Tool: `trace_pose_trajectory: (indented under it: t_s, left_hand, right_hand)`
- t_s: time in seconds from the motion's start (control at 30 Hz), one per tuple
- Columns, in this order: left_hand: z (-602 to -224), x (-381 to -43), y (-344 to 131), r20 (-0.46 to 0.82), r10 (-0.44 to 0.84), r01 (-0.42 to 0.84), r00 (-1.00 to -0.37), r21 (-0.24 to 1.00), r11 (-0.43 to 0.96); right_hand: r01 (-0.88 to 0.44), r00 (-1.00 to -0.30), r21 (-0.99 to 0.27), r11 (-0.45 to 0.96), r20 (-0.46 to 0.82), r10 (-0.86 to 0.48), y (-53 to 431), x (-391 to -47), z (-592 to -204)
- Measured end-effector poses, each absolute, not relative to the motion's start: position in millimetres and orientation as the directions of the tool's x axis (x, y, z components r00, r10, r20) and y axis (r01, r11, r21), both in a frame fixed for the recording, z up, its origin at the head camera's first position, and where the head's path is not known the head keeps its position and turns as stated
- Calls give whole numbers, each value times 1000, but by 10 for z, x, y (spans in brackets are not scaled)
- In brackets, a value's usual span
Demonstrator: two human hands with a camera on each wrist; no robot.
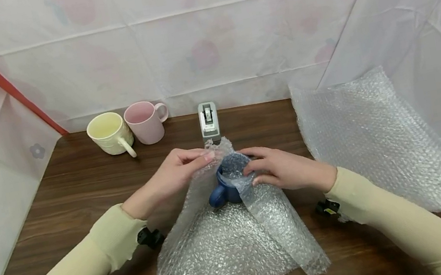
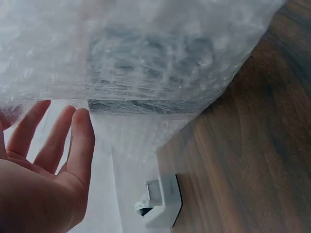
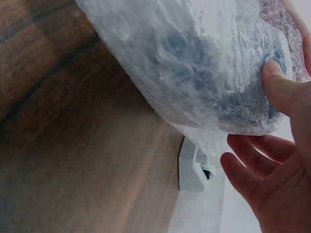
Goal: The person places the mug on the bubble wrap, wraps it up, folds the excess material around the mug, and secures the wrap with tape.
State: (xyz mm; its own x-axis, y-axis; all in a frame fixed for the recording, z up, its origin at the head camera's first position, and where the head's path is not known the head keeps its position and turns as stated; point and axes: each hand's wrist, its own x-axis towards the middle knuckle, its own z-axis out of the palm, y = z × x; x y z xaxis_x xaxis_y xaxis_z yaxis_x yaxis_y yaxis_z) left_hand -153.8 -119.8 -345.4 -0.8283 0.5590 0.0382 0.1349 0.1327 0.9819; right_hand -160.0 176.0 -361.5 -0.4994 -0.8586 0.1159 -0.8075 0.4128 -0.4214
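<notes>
Wrapping of the blue mug (image 1: 234,197) looks about partway. The mug stands near the middle of the table (image 1: 78,200), on the far part of a sheet of bubble wrap (image 1: 221,249), its mouth facing up. Done, as far as shown: the sheet is under the mug, its right side folded over the body and across part of the mouth. Left, by judgement: the handle (image 1: 217,197) and near left side are bare, the near part of the sheet lies spread out, and no tape shows on the fold. Left hand (image 1: 172,175): thumb and forefinger nearly together, pinching the sheet's far left edge beside the rim; the other fingers look loose and fairly straight in the left wrist view. Right hand (image 1: 284,168): half closed, fingers bent about the right of the rim, grasping the folded wrap and pressing it to the mug. Whether a fingertip reaches inside the mouth cannot be told. Tape dispenser (image 1: 209,120) just beyond the work, untouched. Pink mug (image 1: 148,129) and yellow mug (image 1: 112,143) stand unwrapped at the far left; a second sheet (image 1: 375,145) lies flat at the right, unused.
</notes>
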Motion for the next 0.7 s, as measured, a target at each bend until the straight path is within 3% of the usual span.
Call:
trace_pose_trajectory:
  t_s: [0.4,0.53,0.7]
  left_hand:
    - [-3509,-1482,-1168,79,606,265,-792,938,224]
    - [-3514,-1468,-1178,137,660,430,-738,850,305]
    - [-3520,-1457,-1193,217,752,627,-622,714,312]
  right_hand:
    - [-647,-609,-662,379,150,-778,1759,-1593,-3690]
    - [-628,-613,-688,364,150,-775,1763,-1589,-3695]
    - [-657,-601,-660,365,167,-781,1761,-1605,-3703]
